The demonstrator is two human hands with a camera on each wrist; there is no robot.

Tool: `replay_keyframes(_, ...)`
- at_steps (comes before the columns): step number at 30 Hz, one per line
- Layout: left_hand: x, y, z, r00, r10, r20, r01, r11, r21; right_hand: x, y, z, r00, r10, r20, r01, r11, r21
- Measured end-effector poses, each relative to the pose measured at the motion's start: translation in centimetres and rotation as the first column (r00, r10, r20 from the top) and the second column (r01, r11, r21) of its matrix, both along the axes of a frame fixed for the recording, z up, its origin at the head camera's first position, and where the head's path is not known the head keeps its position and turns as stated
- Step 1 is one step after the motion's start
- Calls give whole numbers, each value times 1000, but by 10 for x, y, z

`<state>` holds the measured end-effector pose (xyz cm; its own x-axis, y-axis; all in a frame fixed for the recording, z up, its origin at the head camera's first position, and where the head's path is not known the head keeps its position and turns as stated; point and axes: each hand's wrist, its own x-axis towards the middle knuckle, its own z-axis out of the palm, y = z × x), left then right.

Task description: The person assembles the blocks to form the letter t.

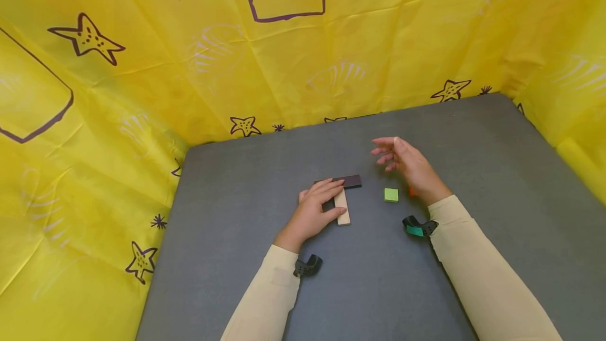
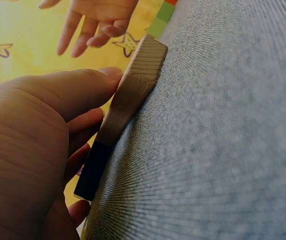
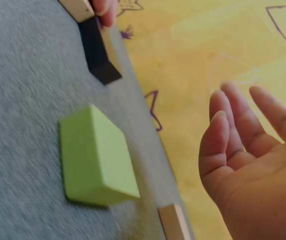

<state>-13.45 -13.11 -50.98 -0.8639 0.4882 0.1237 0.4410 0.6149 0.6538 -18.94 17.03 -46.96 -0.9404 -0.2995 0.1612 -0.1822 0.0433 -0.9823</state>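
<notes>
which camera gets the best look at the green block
Right wrist view: the green block appears largest, several faces showing. The head view shows it small; the left wrist view, only a patch near the top edge.

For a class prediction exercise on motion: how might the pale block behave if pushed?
The pale block looks like grained wood, so it is probably stiff and fairly light. Its flat faces suggest sliding rather than rolling. One end meets the dark block, so pushing it that way would likely shove both.
</notes>
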Motion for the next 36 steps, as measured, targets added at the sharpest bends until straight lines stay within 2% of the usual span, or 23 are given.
replay_keyframes(4, 0, 0, 0, 1000, 0, 8, 0, 1000, 0, -1, 10, 1, 999, -36, 0, 36, 999, -19)
replay_keyframes(9, 0, 0, 0, 1000, -2, 8, 2, 1000, -3, -2, 24, -1, 996, -89, 26, 89, 996, 3)
replay_keyframes(19, 0, 0, -1, 1000, -3, 1, 3, 1000, 3, -6, 51, -10, 978, -198, 59, 199, 980, -8)
replay_keyframes(28, 0, 0, -1, 1000, 2, 7, -2, 1000, -9, -11, 68, -26, 962, -265, 61, 262, 963, 64)
replay_keyframes(36, 0, -1, -1, 1000, 3, 11, -3, 1000, -4, -13, 71, -34, 958, -276, 83, 257, 949, 184)
